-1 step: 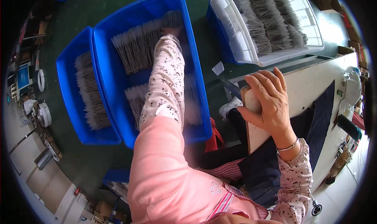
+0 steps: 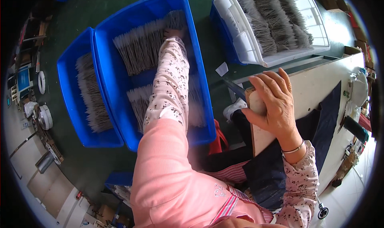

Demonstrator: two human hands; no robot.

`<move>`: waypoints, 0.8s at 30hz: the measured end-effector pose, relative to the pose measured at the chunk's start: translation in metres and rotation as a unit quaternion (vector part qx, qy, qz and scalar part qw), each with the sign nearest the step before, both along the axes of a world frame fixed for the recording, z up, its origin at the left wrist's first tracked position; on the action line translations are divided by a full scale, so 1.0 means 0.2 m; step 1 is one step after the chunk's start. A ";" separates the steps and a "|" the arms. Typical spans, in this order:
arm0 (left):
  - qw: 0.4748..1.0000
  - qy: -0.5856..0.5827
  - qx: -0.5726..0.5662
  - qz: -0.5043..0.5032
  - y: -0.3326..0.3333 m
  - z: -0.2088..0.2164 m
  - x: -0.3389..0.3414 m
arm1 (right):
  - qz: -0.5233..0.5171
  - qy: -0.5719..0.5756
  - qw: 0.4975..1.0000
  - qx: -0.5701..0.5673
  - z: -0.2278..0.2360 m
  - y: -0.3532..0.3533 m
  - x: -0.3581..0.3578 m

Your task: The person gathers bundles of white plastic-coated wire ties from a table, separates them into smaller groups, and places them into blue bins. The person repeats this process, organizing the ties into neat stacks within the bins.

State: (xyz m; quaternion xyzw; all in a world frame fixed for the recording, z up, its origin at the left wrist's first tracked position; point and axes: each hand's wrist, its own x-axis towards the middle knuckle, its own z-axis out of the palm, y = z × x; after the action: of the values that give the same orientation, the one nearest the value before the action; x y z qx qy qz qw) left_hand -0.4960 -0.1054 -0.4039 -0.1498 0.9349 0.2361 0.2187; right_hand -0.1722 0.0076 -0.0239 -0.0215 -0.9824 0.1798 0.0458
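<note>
My left arm reaches into a large blue bin (image 2: 196, 64). At its far end my left hand (image 2: 174, 33) is closed around the lower part of a bunch of thin wire brushes (image 2: 175, 18) with pale bristle tips; the sleeve and wrist hide some of the fingers. Left of that hand stands a dense row of the same wire-stemmed brushes (image 2: 138, 48), tips away from me. More brushes (image 2: 138, 104) lie nearer, partly under my forearm. My right hand (image 2: 274, 102) rests on the corner of a pale board (image 2: 262, 144), palm down, thumb apart, holding nothing.
A smaller blue bin (image 2: 70, 92) with brushes sits at the left. A white crate (image 2: 260, 60) of brush bundles stands on a blue one at the far right. Dark cloth (image 2: 320, 128) covers part of the workbench (image 2: 312, 84). Something red (image 2: 218, 138) is beside the large bin.
My left hand and forearm have shifted very slightly within the bin, and the bunch of brushes shows a little more. My right hand has stayed in place.
</note>
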 end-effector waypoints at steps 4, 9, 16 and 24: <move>0.998 0.010 0.036 -0.048 -0.06 -0.04 -0.02 | 0.010 0.012 1.000 -0.003 0.00 0.01 -0.01; 0.949 -0.041 0.309 -0.052 -0.37 -0.11 -0.30 | 0.018 0.021 1.000 -0.007 -0.01 0.03 0.00; 0.870 0.185 0.439 0.128 -0.40 0.40 0.01 | 0.004 0.042 0.999 0.005 -0.05 0.05 0.07; 0.780 0.057 0.623 0.014 -0.77 0.87 0.31 | 0.034 0.173 0.984 0.007 -0.20 0.08 0.11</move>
State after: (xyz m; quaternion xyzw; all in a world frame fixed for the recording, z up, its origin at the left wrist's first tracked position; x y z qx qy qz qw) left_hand -0.4343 -0.2600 -0.2308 0.0195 0.5923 0.7783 0.2074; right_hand -0.1500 0.0229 -0.0643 0.0433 -0.9611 0.1749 0.2093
